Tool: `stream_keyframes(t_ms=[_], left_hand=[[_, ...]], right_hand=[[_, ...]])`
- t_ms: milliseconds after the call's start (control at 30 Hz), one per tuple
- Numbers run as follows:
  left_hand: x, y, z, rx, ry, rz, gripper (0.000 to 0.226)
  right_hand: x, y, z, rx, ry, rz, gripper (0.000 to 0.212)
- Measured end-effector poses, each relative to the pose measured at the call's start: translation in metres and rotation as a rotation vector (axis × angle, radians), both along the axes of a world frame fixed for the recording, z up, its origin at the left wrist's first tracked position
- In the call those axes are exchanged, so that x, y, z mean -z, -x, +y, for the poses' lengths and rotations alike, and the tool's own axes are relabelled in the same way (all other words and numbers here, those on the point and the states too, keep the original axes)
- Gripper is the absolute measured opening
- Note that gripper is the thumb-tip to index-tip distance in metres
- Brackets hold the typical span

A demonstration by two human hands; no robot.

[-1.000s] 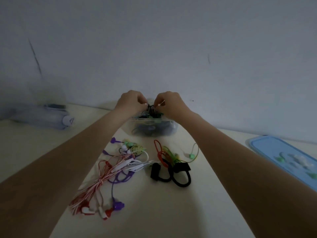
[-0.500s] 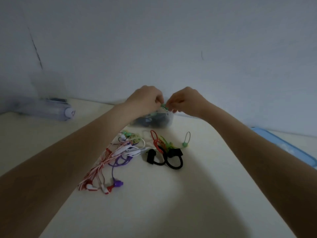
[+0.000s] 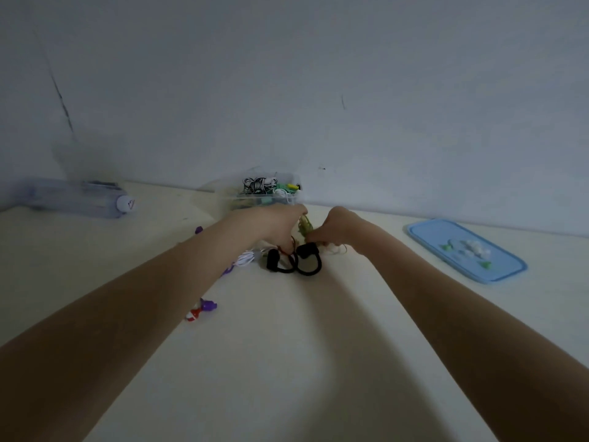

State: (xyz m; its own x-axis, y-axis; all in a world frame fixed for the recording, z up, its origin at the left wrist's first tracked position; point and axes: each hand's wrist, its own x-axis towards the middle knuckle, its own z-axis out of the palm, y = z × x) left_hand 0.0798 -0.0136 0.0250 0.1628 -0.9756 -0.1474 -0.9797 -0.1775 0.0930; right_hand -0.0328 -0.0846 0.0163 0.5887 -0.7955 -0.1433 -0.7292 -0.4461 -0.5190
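Nearest, stray purple and red earbuds (image 3: 201, 309) are left loose on the table (image 3: 287, 346), with the black ear-hook earphones (image 3: 293, 264) just beyond. Directly behind these, the green earphone cable (image 3: 305, 227) is pinched between the left hand (image 3: 271, 226) and the right hand (image 3: 339, 229), both curled tightly around it, seemingly for coiling; the clear box (image 3: 228, 196) of wound sets is kept farther back

Setting: domestic room, home desk corner. Evidence: cream tabletop (image 3: 287, 362) set against plain painted wall (image 3: 350, 74) with hairline crack (image 3: 62, 103). Clear food-storage box (image 3: 264, 199) packed with wound cords. Blue printed lid (image 3: 465, 250). Plastic bottle (image 3: 79, 199) on side. Loose coloured earphones (image 3: 307, 266) scattered.
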Motion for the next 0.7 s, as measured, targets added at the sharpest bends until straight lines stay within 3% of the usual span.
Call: stream_keyframes(t_ms=[167, 267, 367, 467, 567, 633, 700], left_hand=[[-0.002, 0.004, -0.016, -0.015, 0.037, 0.005, 0.082], [-0.003, 0.008, -0.019, -0.044, 0.048, -0.028, 0.068], [-0.009, 0.022, -0.022, -0.034, 0.26, -0.023, 0.057], [-0.011, 0.049, -0.037, 0.058, 0.4, 0.215, 0.056], [-0.005, 0.082, -0.057, 0.029, 0.241, 0.511, 0.068], [0.003, 0.097, -0.069, 0.007, 0.158, 0.586, 0.065], [0.01, 0.107, -0.078, 0.031, 0.142, 0.538, 0.051]], right_hand=[[-0.004, 0.024, -0.014, 0.198, -0.194, -0.314, 0.017], [-0.01, 0.044, -0.026, 0.272, -0.142, -0.453, 0.015], [-0.02, 0.064, -0.034, 0.284, -0.121, -0.483, 0.019], [-0.029, 0.08, -0.04, 0.305, -0.12, -0.482, 0.016], [-0.036, 0.101, -0.043, 0.339, -0.127, -0.523, 0.013], [-0.039, 0.114, -0.047, 0.334, -0.183, -0.555, 0.017], [-0.039, 0.128, -0.052, 0.337, -0.223, -0.515, 0.019]])
